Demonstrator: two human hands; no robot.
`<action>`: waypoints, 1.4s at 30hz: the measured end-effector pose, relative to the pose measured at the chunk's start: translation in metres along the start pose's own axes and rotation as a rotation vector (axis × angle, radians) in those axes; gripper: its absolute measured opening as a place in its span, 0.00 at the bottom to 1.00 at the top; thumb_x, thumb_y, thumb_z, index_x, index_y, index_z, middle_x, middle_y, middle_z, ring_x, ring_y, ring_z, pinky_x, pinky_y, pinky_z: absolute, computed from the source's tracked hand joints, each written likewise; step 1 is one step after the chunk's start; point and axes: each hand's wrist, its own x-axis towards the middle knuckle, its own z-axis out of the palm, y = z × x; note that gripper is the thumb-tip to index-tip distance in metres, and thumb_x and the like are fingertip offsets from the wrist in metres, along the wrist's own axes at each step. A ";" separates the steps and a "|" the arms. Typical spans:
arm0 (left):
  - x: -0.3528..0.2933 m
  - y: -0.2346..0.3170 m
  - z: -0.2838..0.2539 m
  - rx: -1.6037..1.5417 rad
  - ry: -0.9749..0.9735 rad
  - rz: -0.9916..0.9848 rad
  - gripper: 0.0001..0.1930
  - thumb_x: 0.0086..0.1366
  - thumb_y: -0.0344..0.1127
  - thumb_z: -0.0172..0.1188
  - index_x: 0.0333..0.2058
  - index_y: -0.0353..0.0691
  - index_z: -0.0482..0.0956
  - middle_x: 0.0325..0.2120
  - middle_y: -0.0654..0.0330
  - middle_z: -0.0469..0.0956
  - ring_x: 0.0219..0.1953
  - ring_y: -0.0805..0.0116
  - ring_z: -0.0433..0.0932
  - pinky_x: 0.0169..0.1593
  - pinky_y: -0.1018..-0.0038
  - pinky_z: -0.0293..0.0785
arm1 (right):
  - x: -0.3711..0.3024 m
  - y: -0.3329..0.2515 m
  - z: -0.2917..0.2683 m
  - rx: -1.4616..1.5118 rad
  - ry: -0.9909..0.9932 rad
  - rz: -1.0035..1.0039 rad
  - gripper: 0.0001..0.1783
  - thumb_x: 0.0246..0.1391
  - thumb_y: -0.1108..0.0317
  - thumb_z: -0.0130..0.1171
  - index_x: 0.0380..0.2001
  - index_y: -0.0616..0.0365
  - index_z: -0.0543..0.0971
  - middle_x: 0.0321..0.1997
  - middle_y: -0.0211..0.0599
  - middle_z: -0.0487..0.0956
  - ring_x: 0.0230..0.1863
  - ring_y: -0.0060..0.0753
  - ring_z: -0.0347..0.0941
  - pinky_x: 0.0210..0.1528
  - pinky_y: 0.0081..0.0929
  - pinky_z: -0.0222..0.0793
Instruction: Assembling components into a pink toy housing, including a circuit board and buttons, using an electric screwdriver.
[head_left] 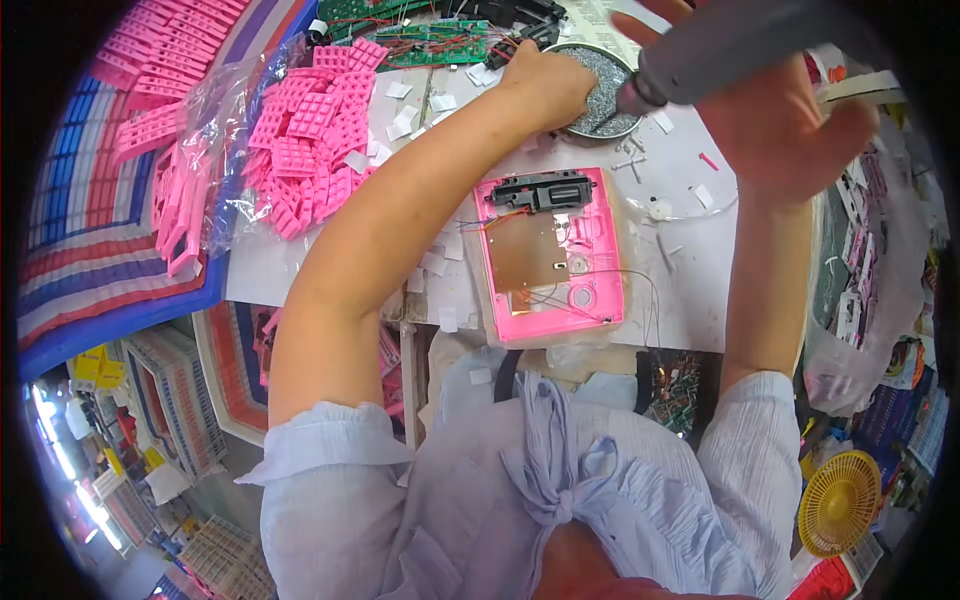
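Note:
My left hand (555,88) reaches over the near-left rim of a round tin (640,128) filled with small silver screws (606,80). Its fingers are curled together, fingertips hidden among the screws. A dark grey electric screwdriver (740,50) lies across my right hand (775,135), its nose over the tin's right side. Thumb and some fingertips show around the tool; the rest of the grip is hidden behind it. In front of me rests a pink plastic housing (612,235), open side up, with a black module (542,192), a brownish flat plate (522,255) and thin wires (640,280).
Pink keypad-like parts (310,130) heap at the left beside a clear plastic bag (225,150). A blue-edged crate (130,340) holds more. Green circuit boards (440,45) with wires lie at the back. White paper pieces (403,122) and small white posts (630,160) are scattered about.

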 end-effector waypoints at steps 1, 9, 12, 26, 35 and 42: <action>0.002 -0.007 0.011 0.039 0.012 0.015 0.12 0.58 0.33 0.58 0.39 0.49 0.86 0.35 0.59 0.86 0.42 0.60 0.84 0.50 0.55 0.65 | 0.010 0.001 0.008 -0.035 -0.059 0.004 0.41 0.62 0.42 0.53 0.67 0.61 0.62 0.57 0.57 0.75 0.57 0.50 0.73 0.61 0.48 0.67; 0.006 -0.003 0.004 0.031 0.099 0.000 0.14 0.62 0.44 0.52 0.29 0.50 0.86 0.31 0.59 0.85 0.36 0.61 0.84 0.48 0.56 0.65 | 0.016 0.002 -0.004 -0.497 -0.356 0.182 0.35 0.60 0.54 0.60 0.65 0.59 0.65 0.42 0.47 0.78 0.39 0.36 0.75 0.44 0.36 0.71; -0.006 0.001 -0.003 -0.031 0.273 0.066 0.12 0.61 0.43 0.55 0.27 0.48 0.84 0.28 0.61 0.84 0.34 0.62 0.82 0.47 0.57 0.65 | 0.003 0.003 -0.004 -0.294 -0.339 0.104 0.27 0.60 0.60 0.60 0.59 0.58 0.71 0.36 0.42 0.80 0.32 0.32 0.75 0.39 0.32 0.71; -0.151 0.064 -0.012 -0.712 0.493 0.083 0.06 0.55 0.34 0.69 0.32 0.47 0.84 0.28 0.68 0.81 0.33 0.70 0.76 0.47 0.65 0.56 | -0.054 0.026 0.055 -0.225 -0.158 -0.159 0.18 0.64 0.59 0.57 0.51 0.56 0.69 0.18 0.24 0.66 0.23 0.22 0.63 0.32 0.27 0.69; -0.142 0.075 -0.017 -0.385 0.679 -0.179 0.14 0.48 0.39 0.74 0.34 0.46 0.81 0.36 0.68 0.79 0.44 0.66 0.74 0.53 0.55 0.55 | -0.047 0.052 0.041 -0.183 0.032 -0.193 0.12 0.56 0.76 0.60 0.43 0.65 0.73 0.26 0.36 0.76 0.24 0.22 0.73 0.28 0.23 0.72; -0.145 0.064 0.007 -0.249 0.479 -0.147 0.16 0.50 0.43 0.72 0.36 0.47 0.79 0.41 0.69 0.78 0.48 0.64 0.72 0.55 0.53 0.53 | -0.032 0.071 0.031 -0.492 0.094 -0.083 0.04 0.58 0.79 0.54 0.37 0.64 0.72 0.19 0.32 0.71 0.17 0.21 0.64 0.29 0.32 0.72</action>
